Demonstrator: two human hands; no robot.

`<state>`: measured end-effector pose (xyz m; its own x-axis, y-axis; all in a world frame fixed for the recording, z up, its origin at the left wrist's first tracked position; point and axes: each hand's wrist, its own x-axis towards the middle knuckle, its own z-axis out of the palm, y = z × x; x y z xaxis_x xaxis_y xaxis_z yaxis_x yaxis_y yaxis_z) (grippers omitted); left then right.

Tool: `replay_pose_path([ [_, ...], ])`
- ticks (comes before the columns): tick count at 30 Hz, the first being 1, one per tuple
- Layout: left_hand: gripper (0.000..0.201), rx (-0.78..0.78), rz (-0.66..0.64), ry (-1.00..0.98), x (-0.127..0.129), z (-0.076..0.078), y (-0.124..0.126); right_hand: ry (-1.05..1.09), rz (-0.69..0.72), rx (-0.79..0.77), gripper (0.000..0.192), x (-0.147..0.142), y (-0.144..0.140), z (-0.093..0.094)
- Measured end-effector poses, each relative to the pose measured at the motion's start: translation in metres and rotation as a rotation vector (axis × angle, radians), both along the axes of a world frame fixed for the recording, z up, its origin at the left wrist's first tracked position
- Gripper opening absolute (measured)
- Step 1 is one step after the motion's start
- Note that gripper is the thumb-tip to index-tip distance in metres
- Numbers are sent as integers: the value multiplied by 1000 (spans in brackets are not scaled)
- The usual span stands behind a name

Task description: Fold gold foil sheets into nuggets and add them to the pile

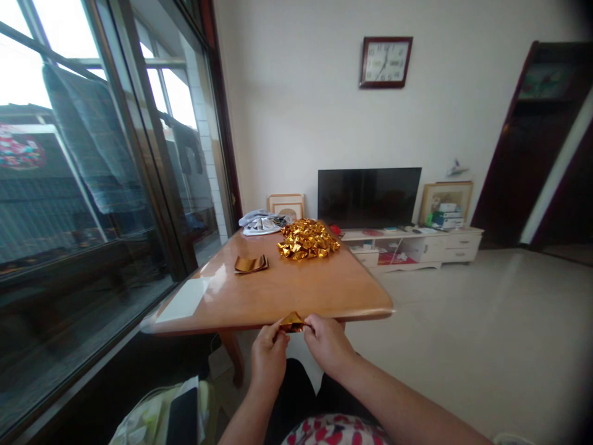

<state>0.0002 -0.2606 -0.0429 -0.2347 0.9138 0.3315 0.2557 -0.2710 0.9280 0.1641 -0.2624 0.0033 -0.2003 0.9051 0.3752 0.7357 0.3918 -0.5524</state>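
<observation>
Both hands pinch one small folded piece of gold paper [291, 322] just below the near edge of the wooden table [278, 290]. My left hand [269, 353] grips its left end, my right hand [327, 341] its right end. On the table's far part lies a heap of several folded gold paper pieces [308, 239]. A small flat stack of gold paper sheets [251, 264] lies to the left of the heap, well beyond my hands.
A grey cloth bundle [260, 222] sits at the table's far edge. Large windows [92, 185] run along the left. A TV [369, 196] on a low white cabinet [417, 244] stands by the far wall, with open tiled floor to the right.
</observation>
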Motion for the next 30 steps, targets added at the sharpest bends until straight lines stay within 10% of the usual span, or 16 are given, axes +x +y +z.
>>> replay_pose_path([
  [13, 30, 22, -12, 64, -1, 4, -3, -21, 15, 47, 18, 2, 3, -5],
  [30, 51, -117, -263, -113, -1, 19, -8, 110, -71, -252, 23, 18, 15, 0],
])
